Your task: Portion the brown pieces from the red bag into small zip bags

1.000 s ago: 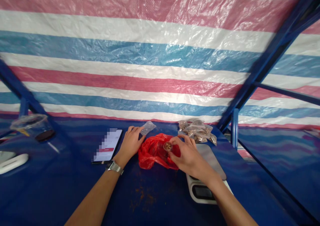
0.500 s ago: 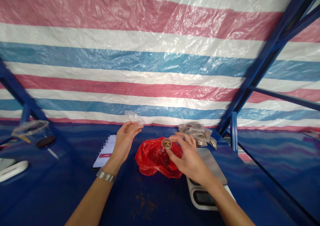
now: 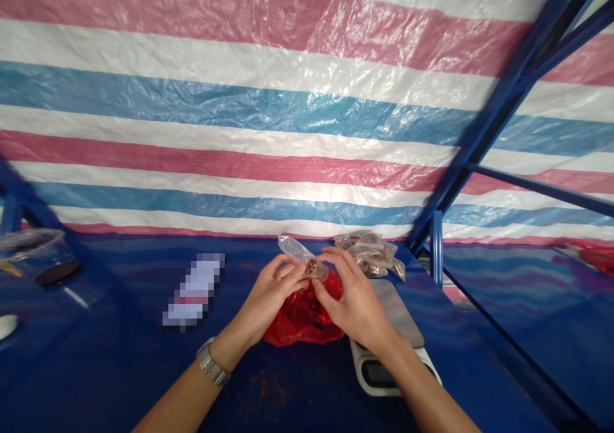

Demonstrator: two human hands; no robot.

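My left hand pinches a small clear plastic bag, which stands up beyond the fingers. Between thumb and fingers, my right hand grips a small clear cup, tipped toward the left with its mouth at the bag's opening. Brown bits show inside the cup's mouth; whether any lie in the bag I cannot tell. Below both hands a crumpled red plastic bag rests on the blue table, its contents mostly hidden. A kitchen scale with a metal plate sits partly under my right forearm.
Filled clear bags are piled behind the scale. A phone with a blurred screen lies left of my left hand. At the far left stands a clear tub. Blue metal bars rise at the right before a striped tarp.
My left hand has moved right with the clear bag, to meet the cup. My right hand has tilted the cup leftward toward the bag. The view has shifted slightly to the right.
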